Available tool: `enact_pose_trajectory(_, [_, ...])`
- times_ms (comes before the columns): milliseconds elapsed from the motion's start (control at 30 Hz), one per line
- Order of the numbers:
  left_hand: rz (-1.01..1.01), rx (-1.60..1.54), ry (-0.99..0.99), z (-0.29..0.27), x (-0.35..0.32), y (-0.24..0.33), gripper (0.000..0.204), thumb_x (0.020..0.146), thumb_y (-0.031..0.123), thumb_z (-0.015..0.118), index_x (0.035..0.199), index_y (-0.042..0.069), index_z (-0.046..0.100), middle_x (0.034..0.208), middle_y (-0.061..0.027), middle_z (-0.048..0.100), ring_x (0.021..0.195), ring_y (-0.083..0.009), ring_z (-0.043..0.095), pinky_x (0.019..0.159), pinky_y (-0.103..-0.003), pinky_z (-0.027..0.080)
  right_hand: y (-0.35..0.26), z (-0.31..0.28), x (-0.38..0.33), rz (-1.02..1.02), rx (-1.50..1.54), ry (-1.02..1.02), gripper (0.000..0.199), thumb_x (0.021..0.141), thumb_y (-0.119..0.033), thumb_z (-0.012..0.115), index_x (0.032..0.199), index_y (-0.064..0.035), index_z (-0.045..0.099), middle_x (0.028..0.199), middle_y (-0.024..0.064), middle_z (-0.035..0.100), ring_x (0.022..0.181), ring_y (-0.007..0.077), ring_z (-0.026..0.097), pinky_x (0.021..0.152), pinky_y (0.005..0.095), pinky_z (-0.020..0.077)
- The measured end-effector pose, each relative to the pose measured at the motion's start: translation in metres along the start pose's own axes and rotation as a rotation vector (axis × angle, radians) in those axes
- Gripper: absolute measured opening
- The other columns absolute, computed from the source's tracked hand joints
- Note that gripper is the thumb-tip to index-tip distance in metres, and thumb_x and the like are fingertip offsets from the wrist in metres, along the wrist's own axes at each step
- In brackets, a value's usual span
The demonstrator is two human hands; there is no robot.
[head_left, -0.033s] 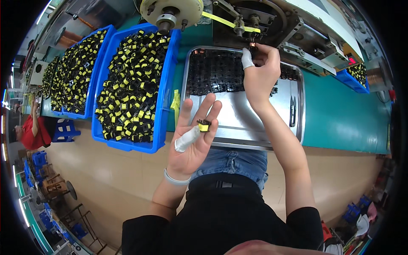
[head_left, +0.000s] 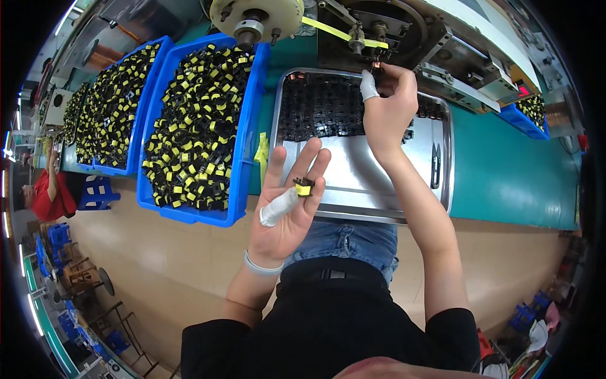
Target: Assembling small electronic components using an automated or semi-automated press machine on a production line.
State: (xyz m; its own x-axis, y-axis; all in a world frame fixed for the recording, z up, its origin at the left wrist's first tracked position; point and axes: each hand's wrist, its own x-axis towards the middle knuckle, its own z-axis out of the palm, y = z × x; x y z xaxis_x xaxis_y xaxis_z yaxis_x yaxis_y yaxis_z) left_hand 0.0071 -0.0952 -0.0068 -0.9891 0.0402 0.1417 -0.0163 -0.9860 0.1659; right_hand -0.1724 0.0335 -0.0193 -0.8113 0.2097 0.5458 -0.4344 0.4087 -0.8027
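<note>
Between the white-covered thumb and the index finger of my left hand [head_left: 284, 205] sits a small black coil bobbin wrapped in yellow tape [head_left: 303, 187]; the other fingers are spread, palm up. My right hand [head_left: 391, 104], its thumb also in a white cover, reaches to the winding machine [head_left: 379, 28]. Its fingers are closed on a small coil bobbin with copper-coloured winding [head_left: 377, 65], partly hidden by the fingertips. Below that hand lies a metal tray [head_left: 353, 205] with rows of black bobbins [head_left: 322, 104]. A strip of yellow tape [head_left: 328, 28] runs from a reel [head_left: 259, 16] to the machine.
A blue bin [head_left: 243, 183] full of yellow-taped coils stands left of the tray, with another blue bin [head_left: 134, 142] beyond it. Small black snips [head_left: 435, 165] lie in the tray's right side. A smaller blue bin [head_left: 525, 121] sits far right. A person in red [head_left: 47, 196] is far left.
</note>
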Motion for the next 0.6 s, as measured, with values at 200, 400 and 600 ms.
enact_pose_trajectory(200, [-0.03, -0.077, -0.033, 0.014, -0.002, -0.001, 0.052, 0.094, -0.001, 0.045, 0.141, 0.023, 0.04, 0.156, -0.0167, 0.009, 0.145, -0.0307, 0.008, 0.116, -0.039, 0.025, 0.008, 0.005, 0.008, -0.124, -0.113, 0.007, 0.028, 0.079, -0.008, 0.073, 0.1, 0.0018, 0.057, 0.085, 0.0099, 0.061, 0.07, 0.0162, 0.06, 0.065, 0.0284, 0.0491])
enact_pose_trajectory(400, [-0.017, -0.129, -0.037, 0.02, -0.006, -0.002, 0.051, 0.094, -0.001, 0.045, 0.14, 0.023, 0.042, 0.155, -0.0175, 0.011, 0.144, -0.0317, 0.009, 0.115, -0.04, 0.027, 0.013, -0.004, 0.001, 0.209, 0.087, -0.18, 0.036, 0.081, -0.01, 0.072, 0.11, 0.003, 0.055, 0.09, 0.0093, 0.063, 0.074, 0.0136, 0.061, 0.066, 0.0257, 0.0488])
enact_pose_trajectory(600, [0.503, 0.668, 0.108, 0.029, 0.001, 0.051, 0.027, 0.095, 0.011, 0.048, 0.12, 0.004, 0.051, 0.141, -0.0258, 0.039, 0.133, -0.0378, 0.036, 0.107, -0.043, 0.036, 0.003, -0.037, -0.006, 0.532, 0.264, -0.574, 0.021, 0.085, -0.01, 0.065, 0.101, 0.004, 0.067, 0.09, 0.0085, 0.066, 0.079, 0.0147, 0.063, 0.075, 0.025, 0.0482])
